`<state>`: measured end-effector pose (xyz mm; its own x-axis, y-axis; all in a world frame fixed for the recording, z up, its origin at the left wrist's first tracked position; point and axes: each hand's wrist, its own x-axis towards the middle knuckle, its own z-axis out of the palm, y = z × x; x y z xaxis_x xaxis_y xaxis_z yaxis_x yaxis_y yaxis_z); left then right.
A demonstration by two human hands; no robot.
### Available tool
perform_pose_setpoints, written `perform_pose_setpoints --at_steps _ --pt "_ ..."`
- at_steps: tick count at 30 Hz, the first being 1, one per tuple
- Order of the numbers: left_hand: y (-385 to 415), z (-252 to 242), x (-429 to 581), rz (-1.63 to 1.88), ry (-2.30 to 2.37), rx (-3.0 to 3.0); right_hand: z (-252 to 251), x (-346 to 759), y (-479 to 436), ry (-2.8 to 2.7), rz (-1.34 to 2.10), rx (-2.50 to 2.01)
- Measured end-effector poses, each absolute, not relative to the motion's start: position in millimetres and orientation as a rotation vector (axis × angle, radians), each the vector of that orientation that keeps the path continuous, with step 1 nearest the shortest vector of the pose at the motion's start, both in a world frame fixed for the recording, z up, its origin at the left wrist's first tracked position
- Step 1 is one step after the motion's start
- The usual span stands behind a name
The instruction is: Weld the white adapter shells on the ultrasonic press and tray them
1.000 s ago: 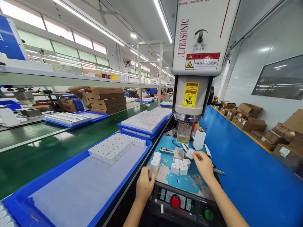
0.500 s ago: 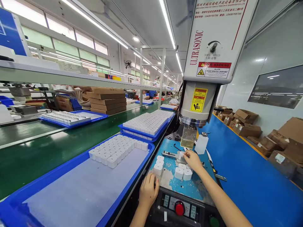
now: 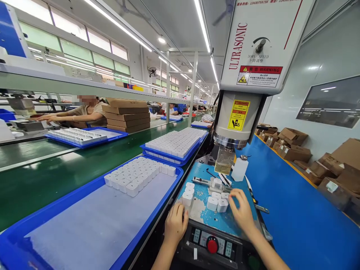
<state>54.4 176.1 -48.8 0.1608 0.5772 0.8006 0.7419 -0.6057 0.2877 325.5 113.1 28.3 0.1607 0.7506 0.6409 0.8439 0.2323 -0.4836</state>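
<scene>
My left hand [image 3: 176, 222] rests at the left edge of the machine's blue base plate [image 3: 202, 170], thumb apart from its bent fingers, nothing visible in it. Close above it stands a short row of white rounded cube housings [image 3: 187, 198]. To the right, my right hand [image 3: 242, 210] is open, fingers curved beside a cluster of white housings [image 3: 222, 204]; whether a fingertip touches one I cannot tell. Behind the cluster, a white housing [image 3: 217, 182] sits in the metal fixture [image 3: 204, 181]. Over it hangs the ultrasonic welder's horn [image 3: 224, 161].
A red button [image 3: 212, 245] is on the front panel. A blue tray [image 3: 157, 213] with rows of housings lies left, stacked trays [image 3: 180, 159] behind it. A white bottle [image 3: 240, 168] stands back right. Across the green conveyor [image 3: 70, 165] a person [image 3: 90, 112] works beside cardboard boxes [image 3: 128, 116].
My right hand has let go of the housing in the fixture and drawn back toward me, beside the cluster. My left hand has barely moved. A person has come into view across the conveyor.
</scene>
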Motion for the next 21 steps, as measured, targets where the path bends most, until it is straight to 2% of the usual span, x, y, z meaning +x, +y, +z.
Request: perform_pose_setpoints --at_steps 4,7,16,21 --pt "178.1 -52.1 56.0 -1.461 -1.317 -2.247 -28.8 323.4 45.2 -1.878 -0.379 -1.402" --pt "179.6 -54.2 57.4 -1.452 -1.329 -2.227 -50.9 322.8 29.5 -2.061 -0.424 -1.367" --pt "169.6 -36.5 52.6 -1.547 -1.338 -2.363 4.8 319.2 85.6 -1.688 -0.043 -1.595" --pt "150.5 -16.7 66.6 -1.632 -1.153 -2.510 0.5 323.4 106.5 -1.698 0.057 -1.561"
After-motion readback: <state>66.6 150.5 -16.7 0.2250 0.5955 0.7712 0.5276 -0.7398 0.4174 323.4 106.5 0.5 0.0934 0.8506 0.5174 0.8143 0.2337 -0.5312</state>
